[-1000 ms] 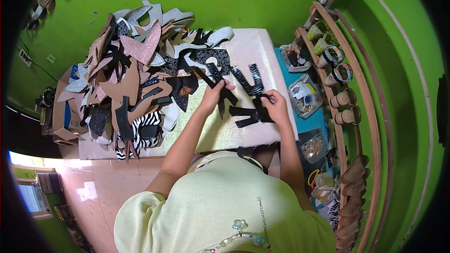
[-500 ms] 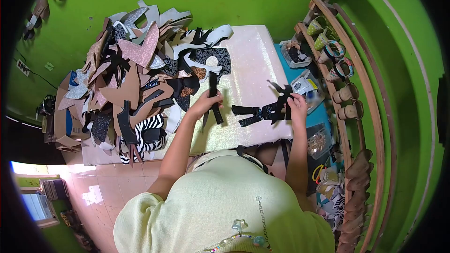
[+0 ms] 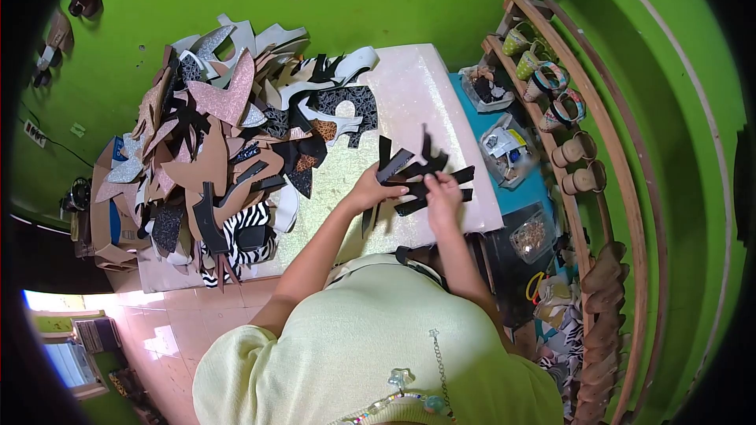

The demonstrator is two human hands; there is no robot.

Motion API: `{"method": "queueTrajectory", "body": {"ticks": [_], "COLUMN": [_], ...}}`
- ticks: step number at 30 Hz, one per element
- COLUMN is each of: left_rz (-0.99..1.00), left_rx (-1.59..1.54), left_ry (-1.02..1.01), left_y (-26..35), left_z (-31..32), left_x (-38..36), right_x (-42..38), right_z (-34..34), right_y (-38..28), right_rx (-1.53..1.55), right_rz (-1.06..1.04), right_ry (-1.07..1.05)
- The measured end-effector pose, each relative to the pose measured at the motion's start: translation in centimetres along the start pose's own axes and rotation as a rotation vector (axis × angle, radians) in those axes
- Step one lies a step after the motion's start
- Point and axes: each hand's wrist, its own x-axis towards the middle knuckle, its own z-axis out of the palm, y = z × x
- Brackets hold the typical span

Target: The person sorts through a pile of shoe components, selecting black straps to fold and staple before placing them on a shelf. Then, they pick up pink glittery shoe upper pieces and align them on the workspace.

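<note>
Above the pale table top, my left hand [image 3: 368, 190] is closed on black strips [image 3: 385, 156] that fan upward from the fingers. Close to its right, my right hand [image 3: 442, 189] is pinched on dark strap pieces [image 3: 428, 159]. More black strips [image 3: 461, 177] stick out to the right behind the right hand's fingers. The pieces of both hands overlap between them, and which strip belongs to which hand is hard to tell.
A high heap of cut pieces [image 3: 206, 159] covers the table's left part, with a cardboard box [image 3: 102, 220] beyond. Plastic containers [image 3: 504, 145] stand on a blue surface at right. A wooden rack [image 3: 551, 138] holds small shoes along the wall.
My right hand has moved left, bringing its black strap pieces beside my left hand. My left hand has shifted slightly right and down, and its strips now spread apart. The view has shifted slightly.
</note>
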Motion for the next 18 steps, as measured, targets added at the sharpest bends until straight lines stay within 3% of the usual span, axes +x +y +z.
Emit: {"method": "queueTrajectory", "body": {"ticks": [3,7,11,13,18], "left_rz": [0.031,0.106,0.166,0.051,0.094], "left_rx": [-0.034,0.002,-0.124,-0.012,0.070], "left_ry": [0.168,0.240,0.184,0.151,0.080], "left_y": [-0.6,0.4,-0.7,-0.2,0.8], "left_z": [0.4,0.3,-0.3,-0.7,-0.7], "left_x": [0.4,-0.1,0.2,0.1,-0.5], "right_x": [-1.1,-1.4,-1.4,-1.3,-0.3], "right_z": [0.4,0.5,0.7,0.9,0.1], "right_y": [2.0,2.1,1.4,1.1,0.1], "right_rx": [0.086,0.208,0.342,0.379,0.427], "right_rz": [0.107,0.129,0.189,0.178,0.145], "right_ry": [-0.091,-0.205,-0.254,-0.214,-0.164]}}
